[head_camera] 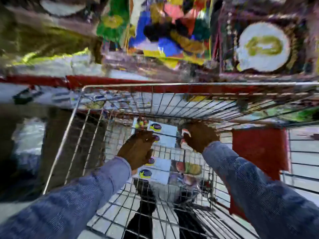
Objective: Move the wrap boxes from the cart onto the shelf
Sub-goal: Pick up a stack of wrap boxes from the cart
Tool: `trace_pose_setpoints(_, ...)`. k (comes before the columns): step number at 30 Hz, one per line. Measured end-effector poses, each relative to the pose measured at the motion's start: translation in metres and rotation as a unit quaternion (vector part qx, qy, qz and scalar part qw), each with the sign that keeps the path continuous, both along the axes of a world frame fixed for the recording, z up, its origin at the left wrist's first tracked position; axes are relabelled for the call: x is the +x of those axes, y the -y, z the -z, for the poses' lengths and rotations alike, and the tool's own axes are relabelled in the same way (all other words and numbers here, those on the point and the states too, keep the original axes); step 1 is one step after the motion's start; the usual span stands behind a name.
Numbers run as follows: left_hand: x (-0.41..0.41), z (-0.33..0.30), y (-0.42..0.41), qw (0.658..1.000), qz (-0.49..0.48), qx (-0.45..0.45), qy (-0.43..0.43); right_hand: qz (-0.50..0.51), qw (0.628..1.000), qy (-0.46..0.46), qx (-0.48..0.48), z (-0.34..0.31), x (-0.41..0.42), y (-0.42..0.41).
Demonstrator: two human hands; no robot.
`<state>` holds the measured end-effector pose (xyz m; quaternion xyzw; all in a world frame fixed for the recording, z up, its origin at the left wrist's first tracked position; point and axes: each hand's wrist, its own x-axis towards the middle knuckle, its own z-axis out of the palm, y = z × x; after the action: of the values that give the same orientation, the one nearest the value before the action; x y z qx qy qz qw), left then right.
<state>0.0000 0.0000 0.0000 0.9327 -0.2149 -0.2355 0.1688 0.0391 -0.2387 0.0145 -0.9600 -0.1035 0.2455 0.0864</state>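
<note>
A: What are the hands doing?

B: Both are reaching down into the cart (pixel 82 135). The left hand (pixel 138 149) is lying against the left end of a box (pixel 164 133), fingers spread along its edge. The right hand (pixel 200 137) is curling over the right end of that box. They are looking like a 2-handed grasp, one hand at each end, but the picture is smearing badly, so I cannot tell whether the fingers are really closing on it or only touching.

A: Is the box lifting?

B: I am not seeing that. It is sitting low in the basket, near the far wall, and I am judging it to be resting there.

A: And around the hands?

B: Just nearer the camera, below the left hand, a second box (pixel 155 173) is lying on the wire floor. It is showing the same blue and yellow label and a picture of fruit at its right end. There may be more than 2 stacked there; the blur is hiding the edges.

A: How about the shelf?

B: The shelf (pixel 120 81) is running across just beyond the cart, with a red front edge. Bright packages are crowding it, but I am not making out any wrap box among them.

A: So how far along is the job?

B: I am reckoning it is early or midway. At least 2 boxes are waiting in the cart, and each is needing a lift over the rim and a place on the shelf.
</note>
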Motion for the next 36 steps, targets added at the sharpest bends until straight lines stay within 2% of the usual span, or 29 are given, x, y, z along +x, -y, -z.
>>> trace_pose_setpoints(2, 0.007, 0.019, 0.005, 0.999, -0.028, 0.016, -0.013, -0.008, 1.0, 0.002, 0.022, 0.021, 0.004, -0.003)
trace_pose_setpoints(7, 0.012, 0.051, 0.012, 0.988, 0.092, 0.12, 0.038, 0.015, 0.998, -0.03, 0.057, 0.064, 0.017, -0.014)
trace_pose_setpoints(12, 0.016, 0.059, 0.018, 0.983, 0.082, 0.153, 0.06, -0.056, 0.997, -0.036, 0.041, 0.078, 0.021, -0.014)
trace_pose_setpoints(15, 0.018, 0.06, 0.021, 0.975, 0.101, 0.195, 0.034, -0.079, 0.996, -0.033, 0.015, 0.086, 0.025, -0.01)
trace_pose_setpoints(20, 0.02, 0.059, 0.026, 0.982, 0.08, 0.17, 0.0, -0.086, 0.993, -0.074, 0.022, 0.09, 0.031, -0.01)
trace_pose_setpoints(23, 0.019, 0.052, 0.025, 0.987, 0.067, 0.147, 0.008, -0.107, 0.993, -0.043, 0.009, 0.088, 0.03, -0.008)
trace_pose_setpoints(28, 0.018, -0.002, 0.009, 0.992, 0.072, 0.1, 0.035, -0.117, 0.993, 0.0, 0.019, 0.025, 0.025, -0.003)
trace_pose_setpoints(32, 0.018, -0.091, -0.001, 0.989, 0.084, 0.072, 0.097, -0.133, 0.99, 0.035, 0.024, -0.06, 0.019, 0.006)
trace_pose_setpoints(36, 0.016, -0.198, -0.007, 0.984, 0.07, 0.05, 0.158, -0.178, 0.976, 0.124, 0.001, -0.171, 0.025, 0.013)
